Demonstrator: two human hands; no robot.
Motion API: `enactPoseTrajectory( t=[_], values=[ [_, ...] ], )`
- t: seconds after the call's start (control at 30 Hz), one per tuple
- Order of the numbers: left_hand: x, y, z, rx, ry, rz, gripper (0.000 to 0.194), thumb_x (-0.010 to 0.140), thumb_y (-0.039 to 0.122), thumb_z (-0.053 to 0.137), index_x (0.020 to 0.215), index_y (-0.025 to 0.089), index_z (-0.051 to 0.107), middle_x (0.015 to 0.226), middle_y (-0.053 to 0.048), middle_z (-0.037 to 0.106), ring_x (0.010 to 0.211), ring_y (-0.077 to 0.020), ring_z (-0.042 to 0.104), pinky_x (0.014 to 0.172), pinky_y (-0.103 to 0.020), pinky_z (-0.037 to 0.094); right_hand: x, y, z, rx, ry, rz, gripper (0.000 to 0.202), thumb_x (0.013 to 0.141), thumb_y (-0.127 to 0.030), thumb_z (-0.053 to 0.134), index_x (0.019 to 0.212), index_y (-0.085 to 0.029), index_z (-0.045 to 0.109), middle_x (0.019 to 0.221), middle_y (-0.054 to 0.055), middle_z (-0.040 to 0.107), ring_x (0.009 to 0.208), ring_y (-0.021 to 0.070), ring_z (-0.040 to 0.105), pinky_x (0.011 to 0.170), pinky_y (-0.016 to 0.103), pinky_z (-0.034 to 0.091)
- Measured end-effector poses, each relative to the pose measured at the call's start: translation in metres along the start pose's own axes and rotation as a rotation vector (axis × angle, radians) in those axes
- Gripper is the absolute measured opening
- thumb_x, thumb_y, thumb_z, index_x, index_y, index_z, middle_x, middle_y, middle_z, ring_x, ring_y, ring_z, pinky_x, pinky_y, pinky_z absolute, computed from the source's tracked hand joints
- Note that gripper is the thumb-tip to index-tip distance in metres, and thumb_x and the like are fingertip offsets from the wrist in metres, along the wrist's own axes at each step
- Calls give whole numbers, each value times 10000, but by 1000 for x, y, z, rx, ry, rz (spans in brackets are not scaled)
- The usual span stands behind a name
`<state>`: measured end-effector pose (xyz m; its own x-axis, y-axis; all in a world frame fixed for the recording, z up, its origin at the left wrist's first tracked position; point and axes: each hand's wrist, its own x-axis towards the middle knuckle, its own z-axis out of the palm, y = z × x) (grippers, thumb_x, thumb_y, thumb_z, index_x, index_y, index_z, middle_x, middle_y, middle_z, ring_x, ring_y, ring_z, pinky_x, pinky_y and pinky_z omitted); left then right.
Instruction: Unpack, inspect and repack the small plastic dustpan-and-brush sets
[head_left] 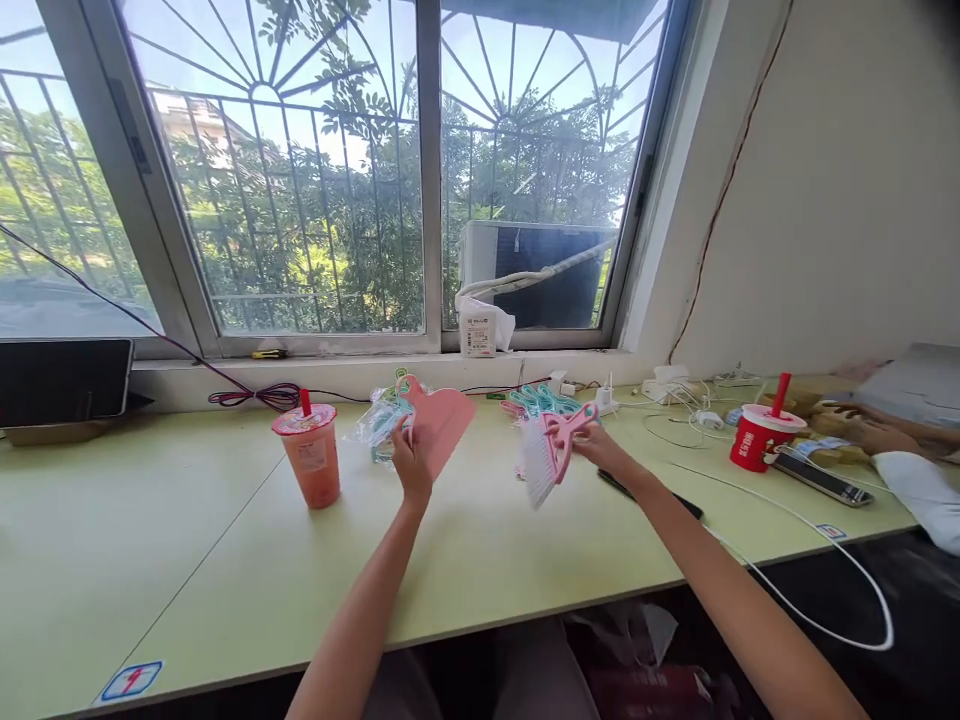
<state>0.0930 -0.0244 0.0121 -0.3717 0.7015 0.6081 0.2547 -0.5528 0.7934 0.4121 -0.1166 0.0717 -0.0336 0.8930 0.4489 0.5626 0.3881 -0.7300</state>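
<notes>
My left hand (412, 462) is closed round the side of a small pink dustpan (442, 425), held up above the table with its handle end at the top. In my right hand (596, 447) is a small pink hand brush (566, 440) with white bristles, its fingers wrapped round the handle. The bristles (538, 465) face left and down, towards the dustpan but apart from it. Behind the dustpan lies a clear plastic bag (375, 420) with teal items in it. Teal and pink looped cords (544, 400) lie behind the brush.
A lidded orange drink cup (311, 460) stands left of my left hand. A dark phone (686, 507) lies under my right forearm. Further right are a red cup (754, 440), white cables (795, 510), a power bank-like slab (821, 477) and another person's hands (877, 430).
</notes>
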Motion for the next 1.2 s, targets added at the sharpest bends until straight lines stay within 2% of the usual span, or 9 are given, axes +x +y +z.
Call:
enactPoseTrajectory(
  t=[0.07, 0.13, 0.23, 0.37, 0.53, 0.63, 0.8, 0.9, 1.2],
  values=[
    [4, -11, 2, 139, -162, -108, 381, 953, 326, 382, 1271, 203, 550, 977, -86, 702, 887, -235, 645, 793, -339, 468, -1, -11, -25, -251, 217, -14, 383, 785, -591, 625, 783, -240, 779, 1225, 93, 646, 1156, 313, 546, 1008, 469, 424],
    [2, -24, 5, 323, -486, -141, 317, 933, 302, 400, 1070, 192, 664, 942, -89, 712, 864, -245, 643, 766, -332, 455, 2, -27, -45, -522, 333, 61, 415, 850, -584, 551, 755, -252, 781, 1281, 74, 621, 1175, 316, 523, 1014, 488, 394],
    [-6, -40, 10, 515, -710, -93, 307, 913, 396, 475, 935, 201, 711, 1003, -97, 718, 949, -264, 630, 801, -325, 439, 12, -46, -56, -802, 193, 204, 450, 901, -563, 492, 788, -244, 789, 1175, 83, 678, 1140, 318, 556, 971, 478, 396],
    [-13, -45, 13, 608, -755, -69, 302, 912, 408, 500, 995, 197, 699, 1107, -99, 691, 1068, -253, 580, 852, -305, 417, 22, -46, -26, -1096, -123, 388, 505, 840, -607, 586, 851, -138, 773, 945, 178, 718, 968, 326, 650, 865, 438, 431],
    [-15, -39, 11, 637, -767, -62, 307, 947, 371, 449, 1013, 181, 680, 1141, -115, 657, 1081, -251, 571, 876, -317, 418, 22, -18, 41, -1201, -328, 349, 475, 870, -497, 619, 1096, -90, 713, 1052, 240, 705, 1025, 333, 666, 837, 404, 467],
    [-13, -37, 9, 650, -707, -74, 333, 964, 366, 408, 1004, 178, 680, 1132, -123, 644, 1087, -266, 573, 903, -343, 423, 23, 3, 63, -1192, -392, 335, 393, 892, -436, 599, 1094, -121, 722, 1088, 221, 709, 1034, 330, 673, 826, 415, 493],
    [-10, -34, 8, 660, -664, -81, 365, 979, 371, 365, 1070, 186, 666, 1183, -144, 598, 1155, -297, 540, 935, -385, 427, 37, 33, 55, -1156, -512, 361, 175, 763, -276, 747, 913, -193, 778, 1022, 145, 738, 979, 290, 686, 813, 390, 498],
    [-11, -34, 8, 680, -711, -55, 358, 959, 413, 418, 1090, 203, 677, 1200, -144, 575, 1165, -306, 530, 959, -401, 417, 42, 47, 47, -1100, -508, 339, 246, 677, -267, 823, 917, -240, 778, 1025, 107, 740, 991, 273, 676, 816, 369, 491],
    [-10, -44, 9, 653, -767, -53, 270, 907, 265, 441, 965, 188, 693, 1100, -112, 652, 1099, -258, 546, 920, -339, 412, 39, 52, 34, -1036, -565, 170, 94, 770, -181, 709, 860, -206, 720, 970, 96, 727, 933, 247, 670, 795, 327, 455]
  ],
)
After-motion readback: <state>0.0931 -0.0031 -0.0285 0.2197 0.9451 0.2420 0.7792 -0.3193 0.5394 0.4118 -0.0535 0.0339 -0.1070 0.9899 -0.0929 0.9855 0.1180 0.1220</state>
